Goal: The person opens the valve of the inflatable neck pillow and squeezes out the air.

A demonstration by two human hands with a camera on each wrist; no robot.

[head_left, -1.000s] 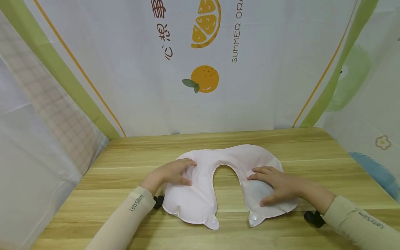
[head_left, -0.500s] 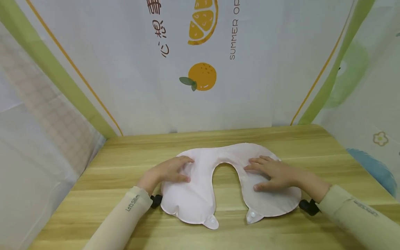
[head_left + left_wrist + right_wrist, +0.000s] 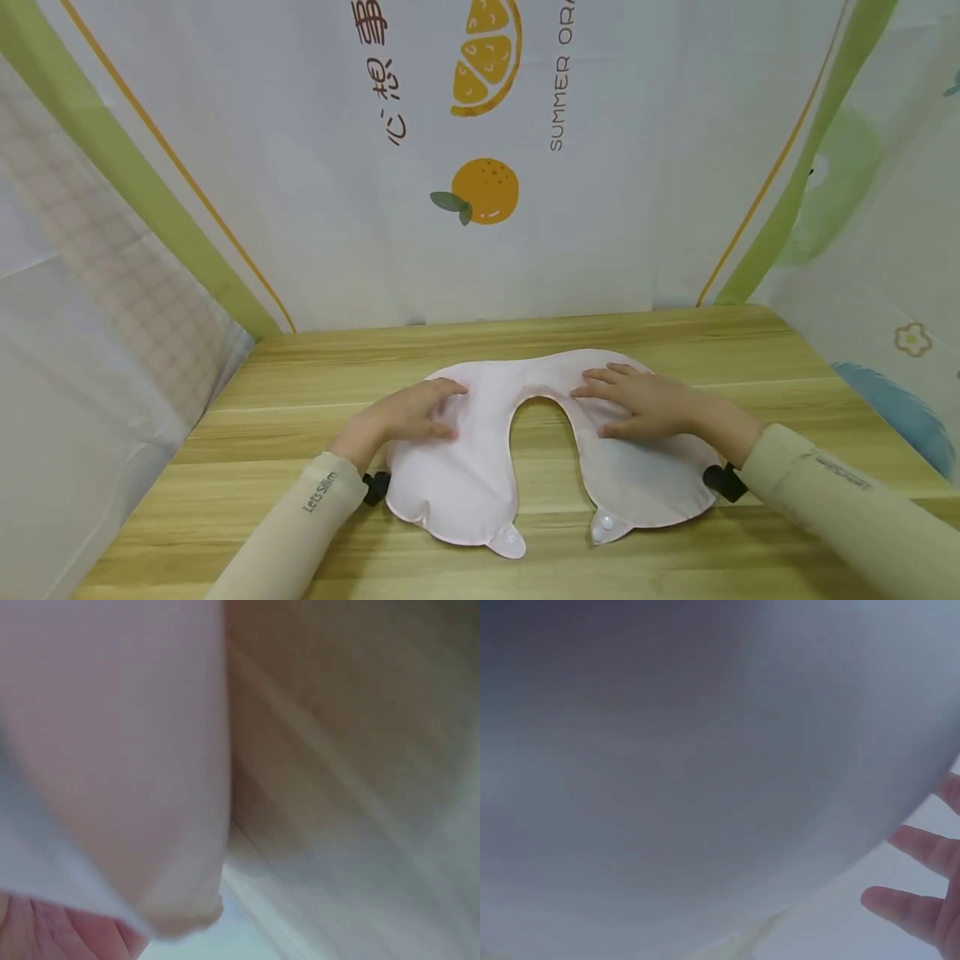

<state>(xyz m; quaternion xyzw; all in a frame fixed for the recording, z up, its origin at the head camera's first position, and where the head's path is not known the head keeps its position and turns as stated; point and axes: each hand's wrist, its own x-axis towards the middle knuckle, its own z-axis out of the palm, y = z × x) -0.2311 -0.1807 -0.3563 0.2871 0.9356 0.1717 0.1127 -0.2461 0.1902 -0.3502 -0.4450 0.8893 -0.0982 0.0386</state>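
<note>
U-shaped pillow: pale pink; lies at the middle of the wooden table, opening toward the near side
Left hand: rests on the pillow's left arm; thumb apart from forefinger; spread of the other fingers cannot be told
Right hand: over the right arm; fingers spread; firmness of contact unclear

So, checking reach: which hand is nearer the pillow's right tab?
Right. The right hand is beyond the tab, on its half of the pillow; left hand, on the other.
</note>
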